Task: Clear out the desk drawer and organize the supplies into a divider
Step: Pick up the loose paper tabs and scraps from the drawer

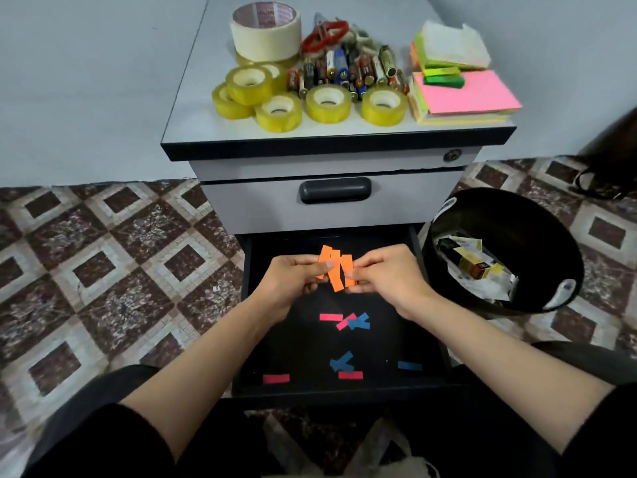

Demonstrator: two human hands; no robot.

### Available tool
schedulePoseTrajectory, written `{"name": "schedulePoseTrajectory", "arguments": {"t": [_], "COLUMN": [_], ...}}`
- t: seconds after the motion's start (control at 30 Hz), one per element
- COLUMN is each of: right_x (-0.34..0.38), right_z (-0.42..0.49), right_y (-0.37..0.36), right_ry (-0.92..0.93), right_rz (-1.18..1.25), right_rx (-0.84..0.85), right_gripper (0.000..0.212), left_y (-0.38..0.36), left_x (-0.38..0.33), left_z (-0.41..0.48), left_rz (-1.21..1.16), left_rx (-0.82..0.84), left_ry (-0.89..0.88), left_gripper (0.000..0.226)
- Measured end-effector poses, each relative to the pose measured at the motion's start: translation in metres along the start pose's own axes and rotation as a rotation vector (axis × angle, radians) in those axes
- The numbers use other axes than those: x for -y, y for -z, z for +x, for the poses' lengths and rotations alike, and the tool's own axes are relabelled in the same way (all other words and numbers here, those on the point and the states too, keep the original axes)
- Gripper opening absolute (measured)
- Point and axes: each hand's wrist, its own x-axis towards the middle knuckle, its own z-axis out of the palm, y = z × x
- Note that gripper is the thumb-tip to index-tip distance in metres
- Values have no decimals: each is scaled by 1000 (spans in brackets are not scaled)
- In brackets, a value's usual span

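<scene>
The black drawer (427, 343) stands pulled out below me. Over its far half, my left hand (293, 281) and my right hand (386, 276) both pinch a small bunch of orange paper strips (336, 269) between thumbs and fingers. On the drawer floor lie loose pink strips (331, 317) and blue strips (341, 362), scattered toward the front. On the cabinet top (193, 108) sit yellow tape rolls (329, 103), a wide masking tape roll (265, 32), a heap of batteries (348, 69), red-handled scissors (325, 36) and stacks of sticky notes (465, 94).
A black round bin (537, 236) with paper and packaging scraps stands on the floor right of the drawer. The upper drawer with a dark handle (334, 189) is closed. Patterned floor tiles lie on both sides. A plastic bag (375, 453) lies by my knees.
</scene>
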Motion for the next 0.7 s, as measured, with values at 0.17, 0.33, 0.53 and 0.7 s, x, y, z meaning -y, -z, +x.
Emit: {"name": "schedulePoseTrajectory", "arguments": {"t": [0.17, 0.33, 0.53, 0.7], "right_x": [4, 0, 0, 0], "right_z": [13, 21, 17, 13], "right_y": [-2, 0, 0, 2], "right_ry": [-20, -62, -37, -16], "right_rz": [53, 57, 25, 55], "right_rx": [-33, -54, 14, 59], "right_gripper": [12, 6, 10, 15], "left_y": [-5, -9, -16, -20], "left_x": [5, 5, 1, 0], "left_z": [10, 14, 9, 6], "left_rz": [-12, -12, 1, 14], "left_rx": [-24, -56, -50, -66], "left_ry": [-6, -33, -58, -68], "left_gripper": [8, 9, 8, 8]}}
